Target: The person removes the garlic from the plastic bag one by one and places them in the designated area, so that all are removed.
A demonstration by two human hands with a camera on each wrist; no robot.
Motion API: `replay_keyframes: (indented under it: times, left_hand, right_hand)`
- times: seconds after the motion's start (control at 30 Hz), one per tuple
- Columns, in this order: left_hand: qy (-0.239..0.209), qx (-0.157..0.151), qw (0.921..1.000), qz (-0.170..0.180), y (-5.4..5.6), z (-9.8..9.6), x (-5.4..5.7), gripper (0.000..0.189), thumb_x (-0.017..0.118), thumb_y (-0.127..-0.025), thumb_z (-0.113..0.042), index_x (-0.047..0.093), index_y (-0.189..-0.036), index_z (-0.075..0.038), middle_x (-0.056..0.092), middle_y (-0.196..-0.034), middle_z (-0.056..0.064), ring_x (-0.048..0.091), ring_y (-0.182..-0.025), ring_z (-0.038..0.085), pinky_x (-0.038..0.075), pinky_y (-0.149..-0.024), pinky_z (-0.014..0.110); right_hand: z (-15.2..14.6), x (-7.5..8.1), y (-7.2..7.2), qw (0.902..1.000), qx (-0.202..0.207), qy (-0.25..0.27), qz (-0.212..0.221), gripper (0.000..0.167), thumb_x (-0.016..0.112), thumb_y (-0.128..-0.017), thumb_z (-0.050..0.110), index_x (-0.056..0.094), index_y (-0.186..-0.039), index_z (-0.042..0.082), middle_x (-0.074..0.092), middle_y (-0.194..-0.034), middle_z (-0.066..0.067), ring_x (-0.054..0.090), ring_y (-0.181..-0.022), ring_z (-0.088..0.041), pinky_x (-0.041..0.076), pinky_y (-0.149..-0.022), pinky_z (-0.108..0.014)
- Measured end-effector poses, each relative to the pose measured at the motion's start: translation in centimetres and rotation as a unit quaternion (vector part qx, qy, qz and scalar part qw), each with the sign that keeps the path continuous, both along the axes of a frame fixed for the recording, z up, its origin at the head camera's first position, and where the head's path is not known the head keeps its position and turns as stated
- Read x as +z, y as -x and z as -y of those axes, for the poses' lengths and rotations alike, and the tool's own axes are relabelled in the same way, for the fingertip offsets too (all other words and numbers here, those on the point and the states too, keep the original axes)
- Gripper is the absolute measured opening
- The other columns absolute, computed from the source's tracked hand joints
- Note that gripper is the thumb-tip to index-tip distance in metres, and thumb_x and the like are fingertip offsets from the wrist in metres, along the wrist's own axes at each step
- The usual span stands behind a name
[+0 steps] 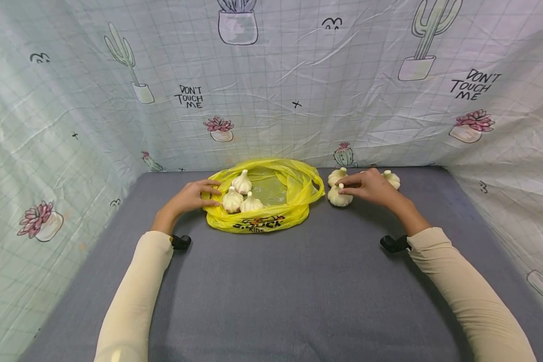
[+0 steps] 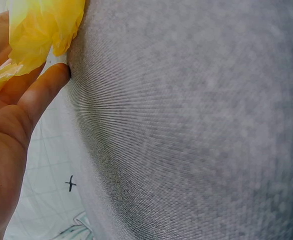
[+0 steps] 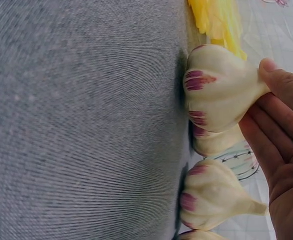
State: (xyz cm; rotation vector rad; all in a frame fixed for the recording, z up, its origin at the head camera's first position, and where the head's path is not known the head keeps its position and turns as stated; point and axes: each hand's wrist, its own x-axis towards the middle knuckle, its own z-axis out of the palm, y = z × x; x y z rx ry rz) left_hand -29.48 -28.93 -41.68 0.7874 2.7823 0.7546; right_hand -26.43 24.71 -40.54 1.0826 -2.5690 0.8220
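Right hand (image 1: 370, 187): fingertips (image 3: 279, 82) pinch the stem of one garlic bulb (image 1: 340, 196), fingers narrowed round the tip, the bulb's base on or just at the grey mat (image 1: 298, 281), not clearly lifted. In the right wrist view the gripped bulb is topmost, purple streaks near its base, and more bulbs sit just beside it below. Left hand (image 1: 193, 196): fingers fairly straight, laid on the left rim of the yellow plastic bag (image 1: 271, 213); in the left wrist view the fingers (image 2: 46, 87) press a fold of yellow film against the mat, pinning the edge rather than pinching it as far as I can see. The bag lies flattened and open-mouthed mid-table between the two hands, black print on its near side. Three bulbs in the bag (image 1: 242, 193) sit clustered toward its left part, close to the left hand. Outside, right of the bag: the gripped bulb nearest the bag, another bulb behind it (image 1: 337, 176), and a bulb at far right (image 1: 391, 179) partly hidden by the hand; possibly more behind the hand, cannot tell. Progress, judged: about half in, three bagged, at least three out, the gripped one being next. Cactus-print cloth (image 1: 271, 90) walls the back and sides.
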Motion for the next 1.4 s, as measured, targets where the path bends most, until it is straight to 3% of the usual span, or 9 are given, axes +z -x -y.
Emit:
replay_keyframes:
  times: [0.37,0.57,0.9,1.17,1.27,1.33,1.4]
  left_hand:
    - [0.005,0.001,1.0000,-0.007,0.0,-0.3,0.3,0.041,0.079,-0.091,-0.026,0.073,-0.125,-0.003,0.052,-0.150,0.014,0.038,-0.144,0.040,0.031,-0.115,0.060]
    - [0.009,-0.001,1.0000,-0.002,0.0,-0.4,0.4,0.043,0.079,-0.091,-0.027,0.072,-0.126,-0.003,0.051,-0.151,0.015,0.036,-0.145,0.041,0.029,-0.116,0.061]
    - [0.025,-0.015,0.9996,-0.002,-0.1,-0.6,0.5,0.041,0.077,-0.093,-0.026,0.072,-0.127,-0.002,0.050,-0.151,0.016,0.037,-0.144,0.042,0.029,-0.116,0.062]
    - [0.032,-0.016,0.9993,-0.007,-0.4,-0.4,0.6,0.042,0.077,-0.093,-0.026,0.071,-0.128,-0.002,0.050,-0.151,0.016,0.037,-0.145,0.042,0.031,-0.116,0.061]
    - [0.034,-0.018,0.9992,-0.007,-0.3,-0.3,0.6,0.042,0.076,-0.093,-0.026,0.071,-0.128,-0.002,0.050,-0.152,0.015,0.036,-0.145,0.041,0.031,-0.116,0.061]
    - [0.033,-0.018,0.9993,-0.003,-0.3,-0.3,0.7,0.041,0.076,-0.094,-0.025,0.071,-0.128,-0.003,0.049,-0.152,0.015,0.036,-0.145,0.041,0.031,-0.116,0.061]
    - [0.033,-0.019,0.9993,0.000,-0.3,-0.2,0.7,0.041,0.075,-0.094,-0.024,0.071,-0.129,-0.003,0.049,-0.153,0.015,0.035,-0.146,0.041,0.031,-0.115,0.061]
  right_hand:
    - [-0.2,-0.4,0.3,0.9983,-0.040,0.007,0.042,0.024,0.078,-0.091,0.016,0.079,-0.112,0.004,0.078,-0.098,-0.009,0.062,-0.064,-0.008,0.044,-0.055,-0.021]
    - [-0.2,-0.3,0.3,0.9973,-0.044,0.004,0.058,0.026,0.076,-0.093,0.019,0.078,-0.115,0.005,0.078,-0.103,-0.009,0.069,-0.074,-0.013,0.050,-0.061,-0.023]
    - [-0.1,-0.4,0.3,0.9955,-0.043,-0.009,0.083,0.041,0.075,-0.094,0.020,0.069,-0.130,0.001,0.073,-0.120,-0.016,0.074,-0.096,-0.029,0.059,-0.076,-0.044]
    - [0.4,0.4,-0.2,0.9957,-0.036,0.013,0.084,0.043,0.074,-0.094,0.016,0.066,-0.133,0.000,0.068,-0.129,-0.018,0.070,-0.107,-0.038,0.057,-0.088,-0.054]
    - [0.9,1.0,-0.4,0.9980,-0.040,0.007,0.049,0.040,0.073,-0.095,0.017,0.068,-0.132,0.003,0.070,-0.126,-0.017,0.071,-0.101,-0.035,0.058,-0.083,-0.053]
    - [1.3,1.3,-0.5,0.9989,-0.040,0.003,0.025,0.038,0.073,-0.096,0.018,0.069,-0.132,0.006,0.072,-0.123,-0.015,0.070,-0.086,-0.028,0.058,-0.073,-0.046]
    - [1.9,1.7,-0.6,0.9994,-0.035,0.002,0.006,0.036,0.072,-0.096,0.017,0.070,-0.131,0.007,0.073,-0.121,-0.014,0.060,-0.063,-0.017,0.051,-0.059,-0.037]
